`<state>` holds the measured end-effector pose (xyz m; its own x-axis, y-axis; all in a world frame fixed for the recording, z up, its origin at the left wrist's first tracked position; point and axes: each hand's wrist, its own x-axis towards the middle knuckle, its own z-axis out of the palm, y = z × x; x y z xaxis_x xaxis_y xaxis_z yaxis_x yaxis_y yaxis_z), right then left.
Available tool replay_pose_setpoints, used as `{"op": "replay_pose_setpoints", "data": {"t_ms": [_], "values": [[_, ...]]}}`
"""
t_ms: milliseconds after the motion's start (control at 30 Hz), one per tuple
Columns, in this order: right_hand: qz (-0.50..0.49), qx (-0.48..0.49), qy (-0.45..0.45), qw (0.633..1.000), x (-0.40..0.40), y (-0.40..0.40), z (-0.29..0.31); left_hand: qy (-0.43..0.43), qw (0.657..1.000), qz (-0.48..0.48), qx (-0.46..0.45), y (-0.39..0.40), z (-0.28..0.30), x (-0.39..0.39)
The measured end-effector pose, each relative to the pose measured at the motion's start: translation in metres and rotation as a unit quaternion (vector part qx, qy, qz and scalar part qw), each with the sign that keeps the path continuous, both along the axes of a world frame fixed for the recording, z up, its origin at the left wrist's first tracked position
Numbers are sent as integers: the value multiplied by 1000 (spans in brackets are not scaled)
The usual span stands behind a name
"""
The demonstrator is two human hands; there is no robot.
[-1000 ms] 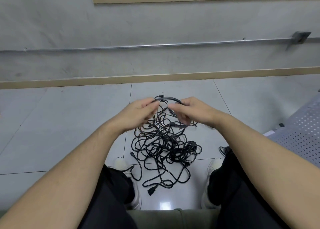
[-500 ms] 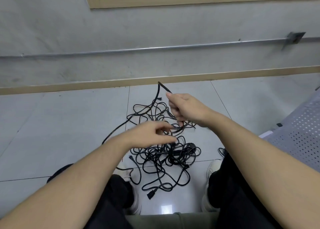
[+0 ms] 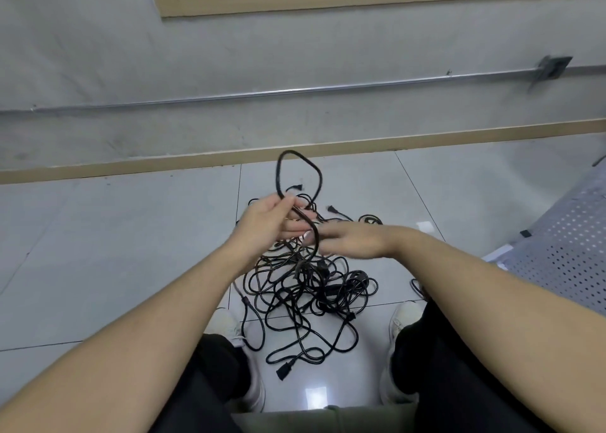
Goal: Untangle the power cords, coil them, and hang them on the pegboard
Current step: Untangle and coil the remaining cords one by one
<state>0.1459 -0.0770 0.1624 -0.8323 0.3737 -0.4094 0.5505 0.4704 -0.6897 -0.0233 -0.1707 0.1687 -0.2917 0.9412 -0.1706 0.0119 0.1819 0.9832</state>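
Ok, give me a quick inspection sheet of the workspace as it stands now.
Surface: grey tiled floor.
Job's things: tangled black power cords heaped between the feet; one cord loop lifted above the heap.
Clutter: nothing seen.
Grippers: left hand grips the loop; right hand flat beside it, fingers straight.
Cables: a plug end lies nearest the person.
Surroundings: wall pipe, perforated metal panel right.

Both forearms (image 3: pixel 170 304) are bare to the near edge of the view, with no sleeves, watch or rings showing. The legs wear black trousers (image 3: pixel 459 367). Pale off-white shoes (image 3: pixel 405 318) cover both feet. An olive-green shirt hem (image 3: pixel 321 419) shows at the near edge.
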Motion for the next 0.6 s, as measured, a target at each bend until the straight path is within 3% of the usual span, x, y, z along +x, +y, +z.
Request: {"op": "replay_pose_setpoints", "data": {"t_ms": [67, 133, 233, 333, 433, 500, 600], "values": [[34, 35, -43, 998, -4, -8, -4, -89, 994, 38, 41, 0, 8, -3], [33, 71, -29, 996, -9, -13, -4, -145, 984, 73, 69, 0, 12, -6], [0, 117, 30, 993, -14, -16, 3, -125, 985, 88, 74, -1, 12, -12], [-42, 156, 105, 981, -13, -16, 13, -32, 999, -6, 16, -8, 7, -20], [-83, 176, 182, 964, -13, -20, 23, 60, 985, -156, -31, -16, -4, -14], [-117, 142, 238, 954, -14, -24, 28, 181, 948, -251, -67, -17, -14, -2], [-187, 79, 307, 930, -17, -25, 34, 362, 867, -331, -86, -17, -18, 17]]}}
